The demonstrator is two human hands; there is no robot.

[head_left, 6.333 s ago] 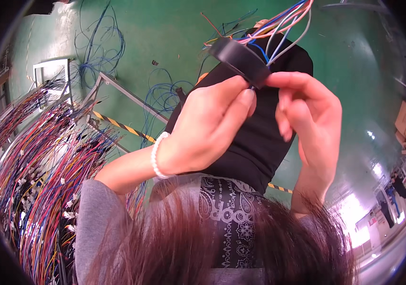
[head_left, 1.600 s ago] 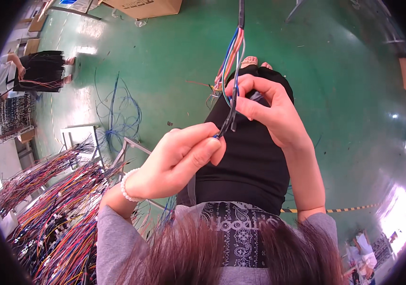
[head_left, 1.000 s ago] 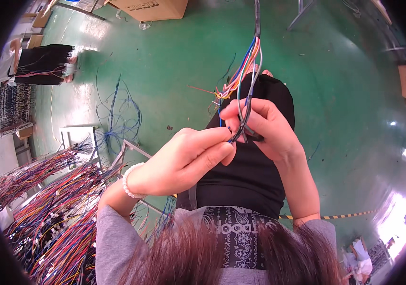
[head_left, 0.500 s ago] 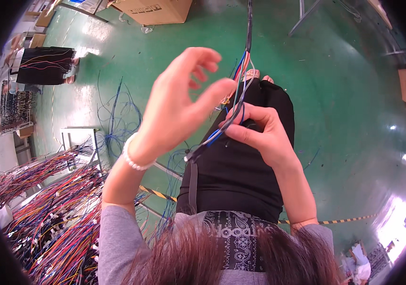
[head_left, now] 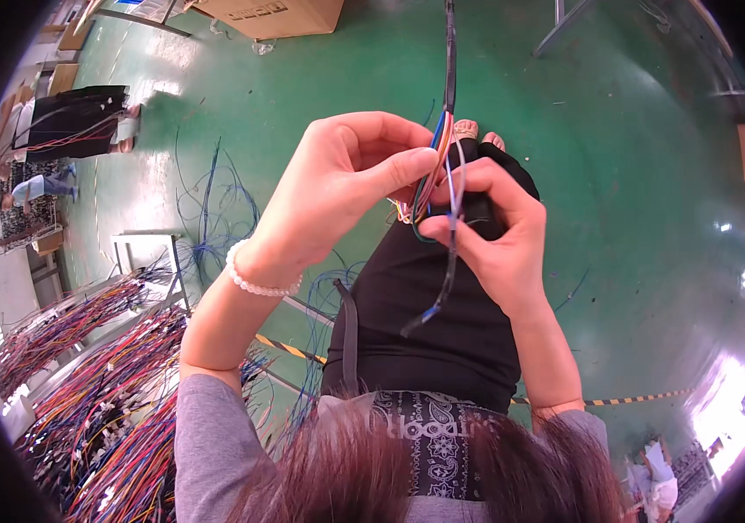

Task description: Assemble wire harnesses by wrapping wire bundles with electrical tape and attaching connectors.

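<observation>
Multicoloured wire harness of thin plastic-coated strands (head_left: 443, 135) hung between the two hands, above the wearer's black cloth trousers (head_left: 429, 327). Its upper part was a slim, straight trunk wrapped in glossy black (head_left: 450, 65), running out at the top of view. Below the wrap the strands fanned loose: blue and salmon-pink most plainly, a pale lilac-grey one on the right side, a dark green one curving low. A tangle of pale, pink and yellowish ends (head_left: 403, 212) showed beneath the left fingers. One thin black-covered branch (head_left: 450, 266) dropped past the right thumb, bent toward lower left, and showed a short blue patch near its dark, blurred tip. Left hand (head_left: 432, 150), white beaded bracelet (head_left: 261, 277) at its wrist, had thumb and forefinger curved in at the strands; could not tell whether they pinched any. Right hand (head_left: 433, 210) had thumb and forefinger bent around the lower strands, slightly apart; grip there unclear.
</observation>
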